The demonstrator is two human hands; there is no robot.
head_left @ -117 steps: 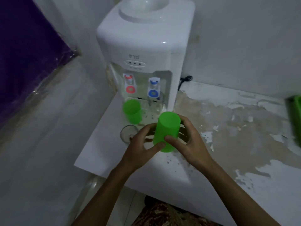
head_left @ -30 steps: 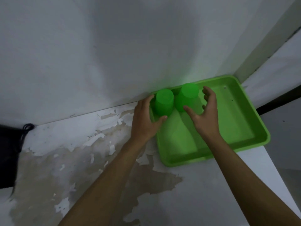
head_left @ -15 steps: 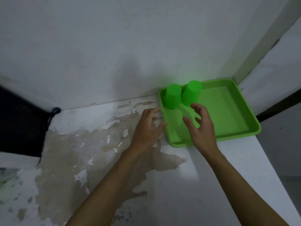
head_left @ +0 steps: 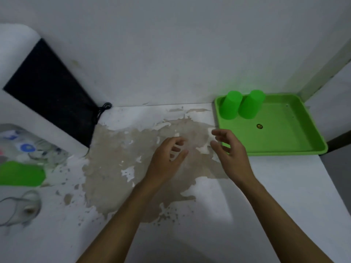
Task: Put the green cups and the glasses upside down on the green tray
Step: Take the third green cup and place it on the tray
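Observation:
Two green cups (head_left: 230, 107) (head_left: 250, 106) stand upside down, side by side, in the far left corner of the green tray (head_left: 284, 137). My left hand (head_left: 167, 158) and my right hand (head_left: 230, 149) hover over the worn counter just left of the tray, both empty with fingers spread. At the far left edge a third green cup (head_left: 20, 173) shows as a blur near the dispenser, and a clear glass (head_left: 20, 207) stands on the counter in front of it.
A white water dispenser (head_left: 28, 103) with a black back panel and a cord (head_left: 103, 109) fills the left side. The counter (head_left: 117, 168) has peeled paint. White walls close the back and the right corner.
Both hands have let go of the two cups on the tray and drawn back leftward over the counter. The view has swung left, bringing the dispenser, another cup and a glass into sight.

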